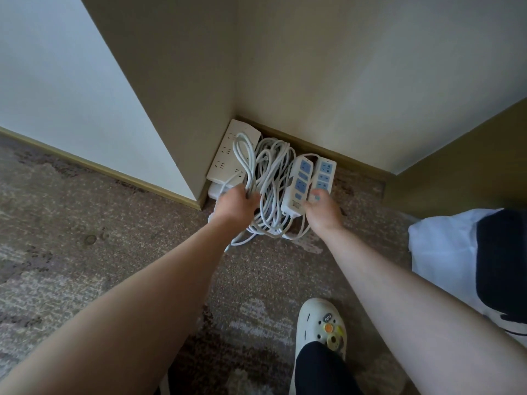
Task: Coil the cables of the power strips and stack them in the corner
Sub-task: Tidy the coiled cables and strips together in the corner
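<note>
Nearest the camera, a white clog (322, 334) is planted on the patterned carpet (85, 252). Beyond it, two bare forearms are stretched toward the corner. A bundle of white cable (245, 155) is gripped by the left hand (235, 208), its fingers curled round the loops. The ends of two blue-socket power strips (310, 181), laid side by side, are held by the right hand (322, 209) with bent fingers. Between the hands, a heap of coiled cables (273, 181) is piled on the floor. Farther back, a wide white power strip (228, 149) is stacked against the wall, just left of the heap, tight in the corner.
</note>
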Tool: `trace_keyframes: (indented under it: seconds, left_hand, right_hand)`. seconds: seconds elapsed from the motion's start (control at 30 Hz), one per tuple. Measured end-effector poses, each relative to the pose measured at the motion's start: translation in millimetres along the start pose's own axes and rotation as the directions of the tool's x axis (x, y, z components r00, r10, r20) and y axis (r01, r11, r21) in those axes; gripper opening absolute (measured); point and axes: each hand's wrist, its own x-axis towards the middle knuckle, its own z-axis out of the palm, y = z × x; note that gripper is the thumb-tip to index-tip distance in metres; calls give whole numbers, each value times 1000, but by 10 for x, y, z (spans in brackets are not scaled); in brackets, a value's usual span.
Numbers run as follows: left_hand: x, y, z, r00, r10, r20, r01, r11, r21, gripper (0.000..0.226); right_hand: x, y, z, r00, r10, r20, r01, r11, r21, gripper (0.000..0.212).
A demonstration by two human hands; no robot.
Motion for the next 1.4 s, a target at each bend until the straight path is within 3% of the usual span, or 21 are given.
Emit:
trace_keyframes:
  seconds: [0.17, 0.27, 0.37, 0.53, 0.73, 0.8, 1.0, 1.13, 1.2, 1.27, 1.33, 1.4]
  left_hand:
    - [228, -161, 124, 1000, 0, 23, -3, 993, 121, 28]
    - [323, -218, 177, 996, -2, 87, -12, 988, 153, 30]
    - [384, -162, 161, 994, 12, 106, -35, 975, 221, 24]
    - [644, 240, 185, 991, 102, 88, -124, 944, 306, 27]
    - [1041, 429, 621, 995, 98, -13, -79, 865, 495, 25]
    - [1133, 324, 748, 995, 97, -37, -63, 846, 529, 30]
    - [1172, -26, 945, 980, 200, -13, -161, 823, 545, 64]
    - [1077, -125, 863, 966, 259, 26, -247, 881, 403, 78]
    - [975, -196, 792, 904, 425, 45, -407, 825, 393, 78]
    - [879, -246, 726, 806, 590, 51, -543, 702, 461, 78]
    - [856, -269, 720, 734, 672, 98, -592, 563, 576, 95]
    - [898, -259, 750, 722, 671, 170, -598, 481, 641, 107]
  right_hand:
    - [330, 81, 290, 996, 16, 82, -16, 1000, 1, 76]
    - [491, 47, 423, 989, 73, 130, -83, 994, 73, 88]
    - [541, 55, 460, 993, 69, 98, -77, 994, 80, 84]
    - [395, 214, 400, 997, -20, -79, 14, 998, -68, 77]
    - [554, 278, 367, 993, -72, -90, 48, 969, -243, 65]
    - [564, 291, 414, 991, -121, -56, 97, 940, -327, 63]
    - [492, 398, 462, 988, -153, -29, 132, 922, -365, 61]
    - [474, 420, 494, 992, -122, 25, 123, 926, -356, 64]
    - [469, 424, 509, 994, -100, 43, 108, 939, -327, 67]
    - [460, 442, 521, 995, -88, 54, 99, 962, -253, 70]
    - [444, 458, 534, 996, -83, 44, 89, 983, -158, 72]
    - [431, 465, 542, 996, -86, 10, 87, 993, -79, 69]
